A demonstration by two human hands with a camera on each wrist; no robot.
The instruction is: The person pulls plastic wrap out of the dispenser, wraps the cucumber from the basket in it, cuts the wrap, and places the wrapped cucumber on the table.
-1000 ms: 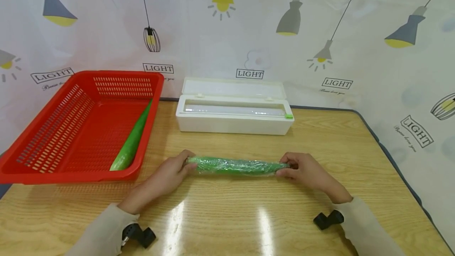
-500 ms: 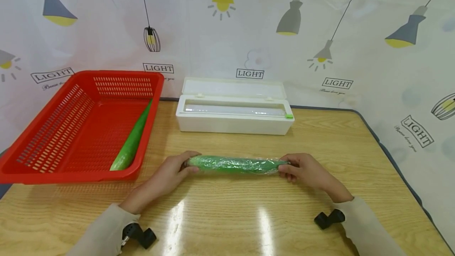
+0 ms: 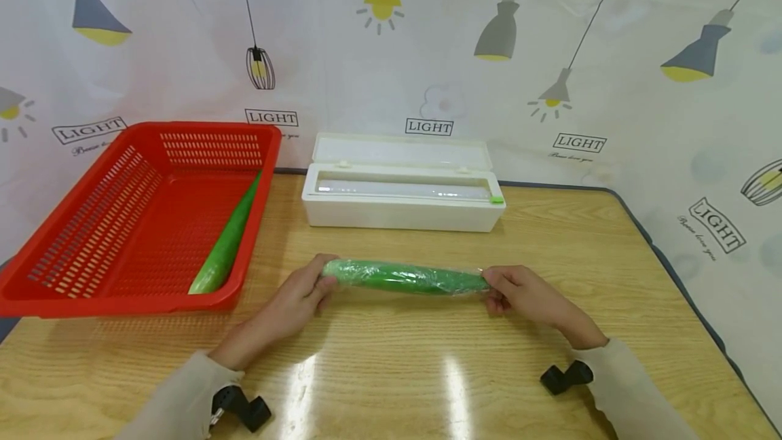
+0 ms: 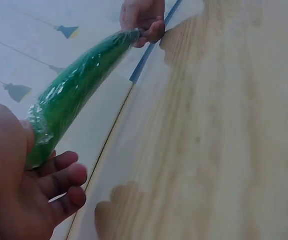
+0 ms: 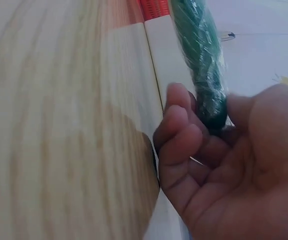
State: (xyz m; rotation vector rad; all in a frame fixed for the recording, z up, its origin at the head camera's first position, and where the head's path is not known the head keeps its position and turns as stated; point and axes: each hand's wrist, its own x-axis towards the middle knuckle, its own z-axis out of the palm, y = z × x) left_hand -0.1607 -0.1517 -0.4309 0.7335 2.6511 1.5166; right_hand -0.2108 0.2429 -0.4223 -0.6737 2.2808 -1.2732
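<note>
A long green cucumber (image 3: 406, 277), wrapped in shiny cling film, is held level between both hands over the wooden table. My left hand (image 3: 299, 299) pinches its thick, paler end; in the left wrist view the thumb (image 4: 6, 132) lies along that end while the other fingers curl loosely below. At the tapered tip, my right hand (image 3: 528, 296) grips between thumb and curled fingers, seen close up in the right wrist view around the dark tip (image 5: 213, 107). The wrapped cucumber appears lifted off the tabletop in both wrist views.
A red perforated basket (image 3: 168, 304) stands at left, with a second cucumber (image 3: 226, 243) lying along its right wall. Behind the hands is a white cling film dispenser (image 3: 403, 214), lid raised, film roll inside. A printed backdrop (image 3: 342, 39) borders the table.
The cucumber's thick end has risen a little with my left hand, so it now slants slightly down to the right. My right thumb has shifted up over the tip, and the cucumber appears rolled.
</note>
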